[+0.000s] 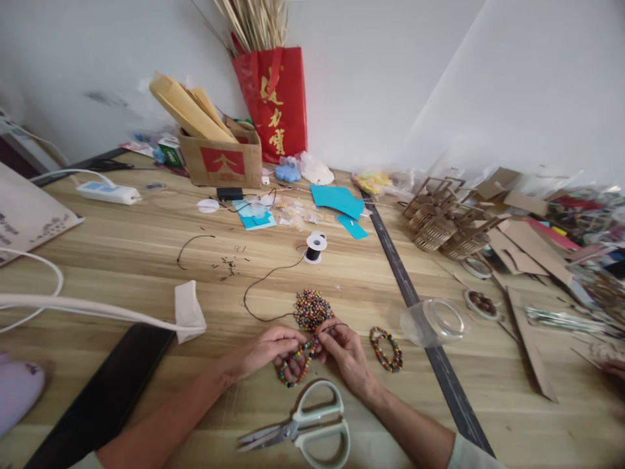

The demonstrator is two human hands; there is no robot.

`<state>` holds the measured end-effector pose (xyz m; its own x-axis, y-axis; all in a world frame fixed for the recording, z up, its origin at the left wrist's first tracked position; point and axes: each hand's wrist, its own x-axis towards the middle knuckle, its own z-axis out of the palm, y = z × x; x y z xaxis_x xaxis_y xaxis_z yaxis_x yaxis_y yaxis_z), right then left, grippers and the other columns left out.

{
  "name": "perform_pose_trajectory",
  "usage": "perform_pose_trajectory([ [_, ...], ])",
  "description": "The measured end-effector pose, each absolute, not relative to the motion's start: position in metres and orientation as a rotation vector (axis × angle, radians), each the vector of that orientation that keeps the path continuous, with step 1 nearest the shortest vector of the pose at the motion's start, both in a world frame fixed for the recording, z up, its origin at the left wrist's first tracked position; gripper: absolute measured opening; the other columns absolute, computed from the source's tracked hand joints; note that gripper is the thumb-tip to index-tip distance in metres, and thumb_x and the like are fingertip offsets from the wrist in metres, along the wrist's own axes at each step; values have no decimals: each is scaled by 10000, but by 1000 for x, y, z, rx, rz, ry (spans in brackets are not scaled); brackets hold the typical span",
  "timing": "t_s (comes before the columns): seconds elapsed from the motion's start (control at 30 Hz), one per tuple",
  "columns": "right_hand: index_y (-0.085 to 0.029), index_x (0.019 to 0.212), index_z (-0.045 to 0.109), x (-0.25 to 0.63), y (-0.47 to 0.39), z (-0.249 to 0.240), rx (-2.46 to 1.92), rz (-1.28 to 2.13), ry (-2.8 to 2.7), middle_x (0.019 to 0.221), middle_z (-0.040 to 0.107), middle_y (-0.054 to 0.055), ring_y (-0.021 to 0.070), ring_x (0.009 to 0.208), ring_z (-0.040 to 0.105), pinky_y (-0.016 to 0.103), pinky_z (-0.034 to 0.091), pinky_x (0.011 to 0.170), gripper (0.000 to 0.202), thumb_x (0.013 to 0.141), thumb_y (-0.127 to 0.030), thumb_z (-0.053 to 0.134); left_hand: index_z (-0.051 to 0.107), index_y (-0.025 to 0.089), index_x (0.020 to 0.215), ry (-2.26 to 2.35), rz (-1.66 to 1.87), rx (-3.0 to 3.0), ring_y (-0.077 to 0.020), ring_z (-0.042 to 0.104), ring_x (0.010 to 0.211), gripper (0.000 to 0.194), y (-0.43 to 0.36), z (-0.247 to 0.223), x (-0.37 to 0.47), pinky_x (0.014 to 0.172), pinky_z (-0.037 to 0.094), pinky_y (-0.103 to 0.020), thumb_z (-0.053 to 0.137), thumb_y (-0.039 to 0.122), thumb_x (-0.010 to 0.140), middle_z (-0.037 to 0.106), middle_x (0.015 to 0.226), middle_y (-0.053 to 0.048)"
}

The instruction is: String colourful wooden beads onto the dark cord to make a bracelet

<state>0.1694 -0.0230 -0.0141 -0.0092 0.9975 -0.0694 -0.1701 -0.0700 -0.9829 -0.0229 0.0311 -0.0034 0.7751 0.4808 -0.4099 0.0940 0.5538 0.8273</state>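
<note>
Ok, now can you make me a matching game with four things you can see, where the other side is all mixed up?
Things:
1. Scissors
2. Bead string
3. Tall bag
4. Spool

Clues:
A. Red, with gold writing on the front
B. White ends, with dark cord wound around the middle
C. Pale green handles
D. Held between the left hand and the right hand

Right pairs: 1-C, 2-D, 3-A, 4-B
</note>
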Motion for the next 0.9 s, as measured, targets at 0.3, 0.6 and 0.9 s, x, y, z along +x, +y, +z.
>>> perform_pose_trajectory([
  [0.3, -173, 820, 602, 169, -23, -14, -1145, 1318, -1057, 625, 598, -10, 110, 505, 543, 205, 447, 463, 344, 791, -497, 713, 654, 107, 988, 632, 240, 1004, -151, 680, 661, 364, 33, 6, -25, 645, 509, -268, 703, 403, 783, 752, 844, -98],
  [0.6, -173, 786, 634, 170, -34, -19, -1328, 949, -1588, 673, 575, 7, 114, 540, 483, 224, 364, 493, 167, 884, -300, 590, 671, 144, 877, 899, 192, 1528, -152, 628, 594, 134, 31, 4, -30, 569, 483, -250, 587, 212, 799, 656, 665, -9],
  [0.9, -212, 952, 599, 175, -40, -18, -1371, 432, -2067, 946, 631, 82, 205, 861, 606, 285, 456, 746, 168, 943, -152, 443, 729, 158, 750, 1013, 375, 2205, -206, 599, 790, 154, 36, 10, -31, 727, 421, -282, 596, 135, 823, 658, 775, -65],
])
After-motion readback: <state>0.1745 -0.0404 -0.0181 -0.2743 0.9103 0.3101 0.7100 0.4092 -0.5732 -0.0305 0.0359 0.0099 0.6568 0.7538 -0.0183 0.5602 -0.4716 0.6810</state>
